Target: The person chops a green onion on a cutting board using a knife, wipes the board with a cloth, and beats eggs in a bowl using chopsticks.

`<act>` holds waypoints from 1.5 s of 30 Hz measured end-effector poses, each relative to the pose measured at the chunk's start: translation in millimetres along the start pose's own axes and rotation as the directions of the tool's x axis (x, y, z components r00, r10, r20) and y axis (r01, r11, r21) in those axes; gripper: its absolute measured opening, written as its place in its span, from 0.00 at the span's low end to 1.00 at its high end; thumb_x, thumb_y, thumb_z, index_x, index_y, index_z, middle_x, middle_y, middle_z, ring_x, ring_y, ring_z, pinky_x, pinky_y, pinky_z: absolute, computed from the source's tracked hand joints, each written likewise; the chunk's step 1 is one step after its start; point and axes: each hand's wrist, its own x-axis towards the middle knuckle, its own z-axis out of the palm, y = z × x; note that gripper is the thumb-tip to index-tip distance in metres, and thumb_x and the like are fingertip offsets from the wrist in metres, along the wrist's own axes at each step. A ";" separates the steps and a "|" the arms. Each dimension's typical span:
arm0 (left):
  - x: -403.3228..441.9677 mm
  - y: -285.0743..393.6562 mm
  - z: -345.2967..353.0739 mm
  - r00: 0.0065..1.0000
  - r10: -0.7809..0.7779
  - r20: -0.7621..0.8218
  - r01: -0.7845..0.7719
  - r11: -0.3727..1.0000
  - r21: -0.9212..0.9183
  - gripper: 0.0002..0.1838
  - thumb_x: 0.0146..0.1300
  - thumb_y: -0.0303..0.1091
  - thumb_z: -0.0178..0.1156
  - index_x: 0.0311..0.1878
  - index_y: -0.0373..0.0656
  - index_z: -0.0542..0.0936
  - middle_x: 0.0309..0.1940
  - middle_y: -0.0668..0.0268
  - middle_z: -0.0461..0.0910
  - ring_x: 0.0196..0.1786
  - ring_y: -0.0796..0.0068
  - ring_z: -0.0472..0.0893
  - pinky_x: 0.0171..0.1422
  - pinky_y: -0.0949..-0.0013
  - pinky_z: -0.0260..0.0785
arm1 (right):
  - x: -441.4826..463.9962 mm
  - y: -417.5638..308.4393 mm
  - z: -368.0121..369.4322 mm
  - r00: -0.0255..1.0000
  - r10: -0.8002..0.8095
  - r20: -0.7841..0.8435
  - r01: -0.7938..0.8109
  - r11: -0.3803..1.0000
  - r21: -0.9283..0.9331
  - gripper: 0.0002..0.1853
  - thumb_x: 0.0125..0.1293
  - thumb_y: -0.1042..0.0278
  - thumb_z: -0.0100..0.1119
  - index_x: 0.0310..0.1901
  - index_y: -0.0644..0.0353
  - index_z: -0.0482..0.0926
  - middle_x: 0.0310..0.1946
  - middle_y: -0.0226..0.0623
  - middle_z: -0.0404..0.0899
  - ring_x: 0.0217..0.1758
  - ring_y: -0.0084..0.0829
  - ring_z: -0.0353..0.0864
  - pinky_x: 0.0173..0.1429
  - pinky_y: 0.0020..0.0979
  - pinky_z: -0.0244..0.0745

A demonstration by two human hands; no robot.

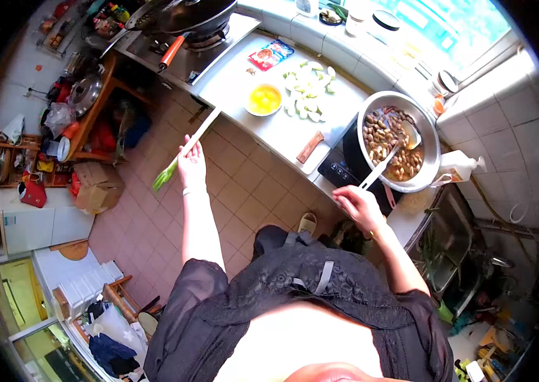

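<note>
My left hand (192,164) is closed around a long green onion (200,132), its white end pointing up toward the counter and its green end hanging down to the left. At the right, my right hand (358,207) is beside the handle of a ladle (381,167), fingers bent; whether they grip it is unclear. The ladle rests in a large metal pot (433,143) of brown shellfish-like pieces in liquid. Left of the pot, a wooden-handled knife (311,146), pale green chopped pieces (307,92), a bowl of yellow egg (264,100) and a red-blue packet (270,55) lie on the white counter.
A wok (196,16) with an orange handle sits on the stove at the back left. The sink (451,235) is at the right, near a white bottle (460,165). A cardboard box (97,186) stands on the floor by the left shelves.
</note>
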 end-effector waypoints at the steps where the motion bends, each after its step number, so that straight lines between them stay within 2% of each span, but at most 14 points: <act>1: 11.3 2.0 -4.5 0.999 -0.031 0.013 0.031 0.999 0.010 0.05 0.75 0.30 0.44 0.43 0.45 0.70 0.63 0.51 0.74 0.66 0.54 0.73 0.71 0.56 0.69 | 20.8 -12.1 9.3 0.999 -0.038 0.034 0.039 0.998 -0.050 0.09 0.67 0.68 0.60 0.46 0.61 0.81 0.36 0.41 0.83 0.38 0.34 0.84 0.44 0.31 0.79; 7: 92.3 -7.0 5.2 0.994 -0.109 -0.021 0.111 0.988 0.105 0.06 0.74 0.31 0.43 0.43 0.47 0.71 0.64 0.52 0.73 0.67 0.54 0.72 0.71 0.55 0.68 | 178.1 -36.3 37.5 0.999 0.021 0.035 -0.022 0.999 0.023 0.11 0.65 0.65 0.61 0.46 0.60 0.81 0.35 0.43 0.84 0.37 0.36 0.85 0.45 0.35 0.79; 9: 117.6 -10.6 1.3 0.983 -0.185 -0.011 0.185 0.976 0.115 0.07 0.73 0.31 0.44 0.43 0.47 0.73 0.64 0.53 0.73 0.67 0.53 0.72 0.71 0.55 0.67 | 231.6 -20.9 36.6 0.997 0.065 -0.040 -0.067 0.997 -0.040 0.12 0.67 0.63 0.60 0.48 0.59 0.81 0.36 0.43 0.85 0.36 0.35 0.85 0.45 0.34 0.79; 11: 146.1 -9.2 0.5 0.957 -0.289 0.017 0.282 0.944 0.170 0.07 0.71 0.29 0.46 0.44 0.47 0.75 0.65 0.54 0.73 0.68 0.53 0.71 0.72 0.55 0.67 | 293.4 40.1 55.2 0.977 0.034 -0.212 -0.010 0.994 0.112 0.13 0.69 0.61 0.58 0.49 0.59 0.81 0.36 0.40 0.85 0.36 0.32 0.85 0.45 0.33 0.78; 16: 194.3 -4.2 -16.3 0.897 -0.437 -0.068 0.441 0.872 0.211 0.07 0.68 0.28 0.49 0.45 0.45 0.76 0.64 0.54 0.74 0.69 0.52 0.70 0.72 0.54 0.67 | 421.5 69.5 47.1 0.894 0.405 -0.193 -0.318 0.875 0.366 0.17 0.71 0.59 0.56 0.52 0.63 0.79 0.41 0.37 0.85 0.37 0.24 0.85 0.41 0.27 0.79; 19: 213.3 5.3 -7.1 0.868 -0.492 -0.065 0.492 0.835 0.245 0.07 0.68 0.29 0.49 0.46 0.46 0.75 0.63 0.54 0.75 0.68 0.54 0.71 0.70 0.55 0.69 | 495.1 84.6 61.3 0.815 0.561 -0.146 -0.470 0.787 0.400 0.22 0.71 0.51 0.56 0.52 0.64 0.78 0.45 0.38 0.83 0.38 0.28 0.85 0.33 0.28 0.77; 23: 227.9 17.3 2.0 0.816 -0.567 -0.113 0.573 0.768 0.286 0.08 0.68 0.30 0.53 0.47 0.49 0.79 0.64 0.59 0.74 0.66 0.63 0.73 0.70 0.59 0.69 | 568.5 124.6 86.4 0.739 0.666 -0.103 -0.634 0.739 0.228 0.24 0.68 0.46 0.57 0.49 0.63 0.78 0.41 0.36 0.83 0.33 0.29 0.86 0.28 0.29 0.75; 25: 231.5 18.6 1.9 0.801 -0.587 -0.118 0.593 0.751 0.292 0.08 0.68 0.31 0.53 0.48 0.49 0.78 0.65 0.59 0.74 0.65 0.63 0.73 0.70 0.60 0.69 | 594.7 128.5 88.4 0.757 0.651 -0.056 -0.653 0.757 -0.025 0.23 0.66 0.47 0.60 0.49 0.61 0.78 0.40 0.34 0.82 0.33 0.27 0.85 0.29 0.28 0.75; 28: 233.8 19.4 1.9 0.782 -0.613 -0.111 0.613 0.727 0.308 0.09 0.69 0.31 0.53 0.49 0.49 0.78 0.65 0.59 0.73 0.65 0.64 0.73 0.69 0.61 0.70 | 608.1 113.2 104.0 0.816 0.571 -0.090 -0.493 0.769 0.407 0.21 0.64 0.53 0.64 0.49 0.61 0.81 0.38 0.37 0.85 0.34 0.26 0.86 0.34 0.29 0.80; 31: 241.9 18.9 4.3 0.767 -0.634 -0.096 0.630 0.718 0.296 0.09 0.69 0.30 0.53 0.50 0.48 0.78 0.65 0.59 0.74 0.64 0.64 0.74 0.69 0.61 0.70 | 613.8 107.1 84.4 0.838 0.538 -0.093 -0.499 0.824 0.269 0.18 0.65 0.55 0.63 0.50 0.60 0.80 0.41 0.37 0.84 0.36 0.25 0.85 0.34 0.28 0.80; 39: 244.7 35.7 17.9 0.817 -0.572 -0.067 0.567 0.777 0.273 0.09 0.68 0.29 0.56 0.49 0.45 0.80 0.65 0.55 0.74 0.64 0.64 0.75 0.70 0.62 0.70 | 413.7 56.6 81.7 0.739 0.278 -0.613 -0.327 0.944 0.033 0.12 0.69 0.62 0.60 0.42 0.64 0.82 0.30 0.40 0.83 0.32 0.29 0.84 0.42 0.30 0.77; 41: 242.1 48.4 16.4 0.828 -0.556 -0.075 0.555 0.793 0.250 0.09 0.68 0.29 0.56 0.49 0.45 0.79 0.65 0.55 0.73 0.63 0.64 0.76 0.70 0.63 0.70 | 362.4 50.1 99.7 0.735 0.427 -0.527 -0.419 0.897 0.141 0.14 0.70 0.61 0.59 0.46 0.65 0.79 0.30 0.39 0.82 0.31 0.28 0.83 0.36 0.28 0.77; 43: 229.4 63.2 12.1 0.829 -0.554 -0.078 0.555 0.796 0.242 0.10 0.68 0.28 0.56 0.50 0.45 0.80 0.66 0.57 0.72 0.64 0.65 0.75 0.70 0.63 0.70 | 328.3 41.0 125.0 0.681 0.691 -0.241 -0.568 0.707 0.421 0.21 0.72 0.59 0.56 0.59 0.63 0.71 0.35 0.40 0.82 0.31 0.28 0.83 0.30 0.27 0.78; 45: 218.9 73.5 14.7 0.855 -0.504 -0.123 0.518 0.820 0.243 0.10 0.67 0.28 0.56 0.50 0.45 0.80 0.67 0.59 0.72 0.66 0.65 0.74 0.70 0.64 0.70 | 313.7 49.0 143.9 0.676 0.727 0.120 -0.588 0.433 0.683 0.30 0.74 0.56 0.52 0.71 0.59 0.55 0.40 0.43 0.82 0.33 0.31 0.85 0.28 0.29 0.80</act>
